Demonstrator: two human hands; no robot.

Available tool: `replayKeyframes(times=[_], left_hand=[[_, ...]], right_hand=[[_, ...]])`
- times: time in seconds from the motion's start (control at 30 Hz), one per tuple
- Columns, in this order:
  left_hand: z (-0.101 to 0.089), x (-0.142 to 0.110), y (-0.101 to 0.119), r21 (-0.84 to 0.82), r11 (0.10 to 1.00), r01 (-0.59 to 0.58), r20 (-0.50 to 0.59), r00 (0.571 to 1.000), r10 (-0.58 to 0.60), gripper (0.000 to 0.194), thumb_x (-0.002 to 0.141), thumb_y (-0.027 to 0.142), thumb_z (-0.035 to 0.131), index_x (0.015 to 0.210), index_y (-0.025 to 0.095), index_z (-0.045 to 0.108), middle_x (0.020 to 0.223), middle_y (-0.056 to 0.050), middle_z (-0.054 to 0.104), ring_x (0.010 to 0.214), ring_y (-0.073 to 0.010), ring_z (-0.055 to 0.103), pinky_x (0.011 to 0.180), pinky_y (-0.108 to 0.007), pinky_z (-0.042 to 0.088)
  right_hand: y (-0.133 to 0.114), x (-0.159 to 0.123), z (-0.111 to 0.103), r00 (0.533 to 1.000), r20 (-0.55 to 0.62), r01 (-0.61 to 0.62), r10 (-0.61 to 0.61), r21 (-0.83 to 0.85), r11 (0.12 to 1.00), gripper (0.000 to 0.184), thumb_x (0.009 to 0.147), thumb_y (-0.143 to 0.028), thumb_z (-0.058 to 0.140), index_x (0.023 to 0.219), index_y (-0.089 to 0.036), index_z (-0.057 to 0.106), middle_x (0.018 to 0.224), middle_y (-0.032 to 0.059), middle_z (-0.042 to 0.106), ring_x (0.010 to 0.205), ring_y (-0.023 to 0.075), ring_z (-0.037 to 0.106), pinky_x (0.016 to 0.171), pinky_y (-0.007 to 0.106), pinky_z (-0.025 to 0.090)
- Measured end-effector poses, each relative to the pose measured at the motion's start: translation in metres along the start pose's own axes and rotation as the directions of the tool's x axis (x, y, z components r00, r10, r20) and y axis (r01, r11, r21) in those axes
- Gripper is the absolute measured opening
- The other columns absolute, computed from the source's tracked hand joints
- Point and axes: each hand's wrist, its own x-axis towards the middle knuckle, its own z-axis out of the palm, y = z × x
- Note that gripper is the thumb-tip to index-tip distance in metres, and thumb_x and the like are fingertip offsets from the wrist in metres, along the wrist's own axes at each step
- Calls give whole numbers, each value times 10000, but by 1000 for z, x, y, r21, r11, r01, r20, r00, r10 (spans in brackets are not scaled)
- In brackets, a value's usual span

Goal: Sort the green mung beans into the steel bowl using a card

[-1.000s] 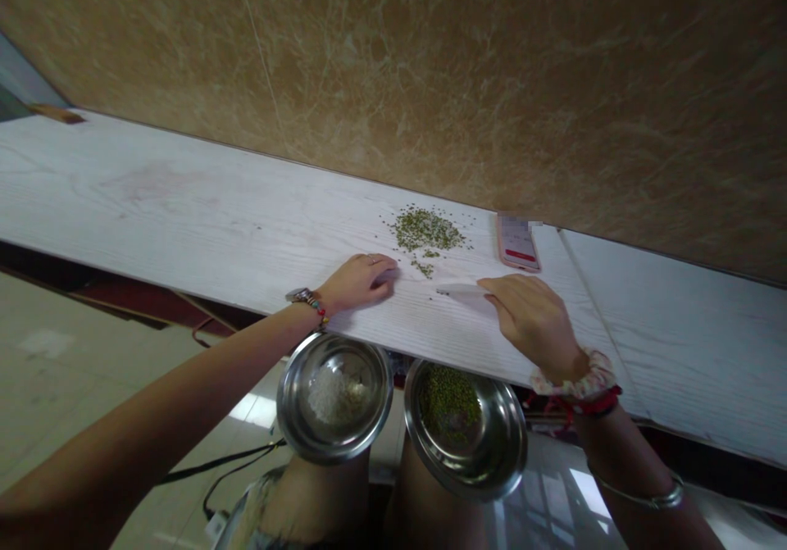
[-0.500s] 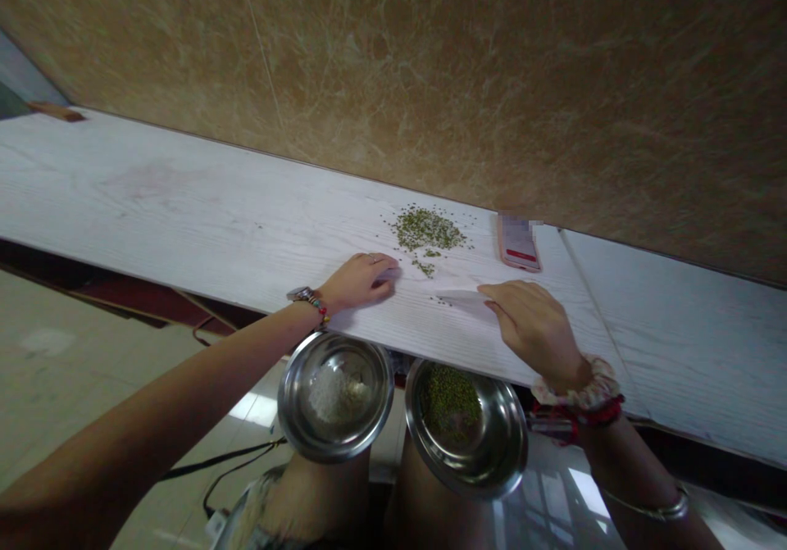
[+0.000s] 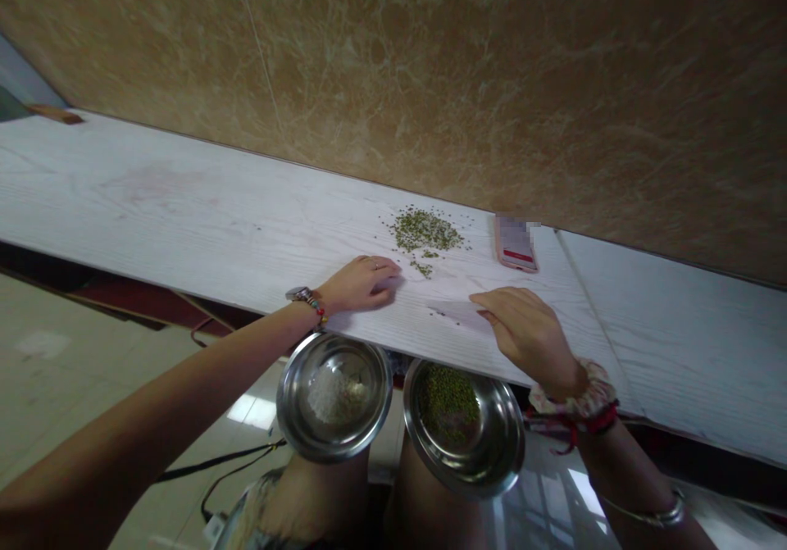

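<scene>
A thin white card-like strip (image 3: 458, 310), pinched in the right hand (image 3: 525, 329), points left, long axis roughly sideways, at the white wood-grain counter (image 3: 246, 206); the left hand (image 3: 360, 282) rests there, fingers together, grip hidden. Beyond rises a brown marbled wall (image 3: 393, 66).

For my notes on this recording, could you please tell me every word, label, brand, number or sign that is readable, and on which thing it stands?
No text is readable.
Phone: screen partly pixelated; any marks on its red bar are too small and blurred.
Wristwatch: too small to read.
Left bowl, right bowl: no lettering visible.
</scene>
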Motion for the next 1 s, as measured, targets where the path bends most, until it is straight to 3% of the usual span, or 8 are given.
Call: replayKeyframes(times=[0.23, 0.63, 0.83, 1.0], left_hand=[[-3, -2, 1, -76, 986, -151, 62, 986, 156, 298, 856, 321, 510, 1112, 180, 570, 1208, -92, 614, 1104, -216, 572, 949, -349, 444], [-4, -4, 4, -82, 964, -251, 81, 963, 258, 295, 861, 305, 527, 1137, 212, 572, 1256, -79, 592, 1124, -219, 558, 962, -361, 433], [-4, -3, 5, -62, 931, -358, 81, 928, 363, 266, 928, 266, 419, 1124, 194, 585, 1222, -100, 614, 1118, -210, 568, 941, -341, 447], [-5, -3, 7, -25, 942, -334, 122, 934, 335, 279, 920, 290, 429, 1137, 190, 573, 1245, -97, 600, 1117, -217, 565, 944, -339, 438]], right_hand=[[-1, -2, 0, 999, 22, 37, -38, 39, 999, 266, 850, -62, 444, 979, -193, 636, 828, 46, 710, 772, 172, 633, 713, 328, 469], [-24, -22, -37, 992, 123, 17, -37, 156, 988, 223, 835, -105, 464, 936, -183, 647, 804, 31, 705, 747, 152, 627, 674, 303, 497], [-42, -24, -53, 990, 141, 4, -27, 155, 988, 217, 869, -119, 440, 941, -187, 632, 791, 29, 699, 714, 150, 624, 654, 295, 500], [-38, -26, -56, 994, 111, -14, 6, 76, 997, 192, 873, -124, 461, 977, -187, 610, 808, 37, 698, 732, 163, 628, 675, 309, 495]])
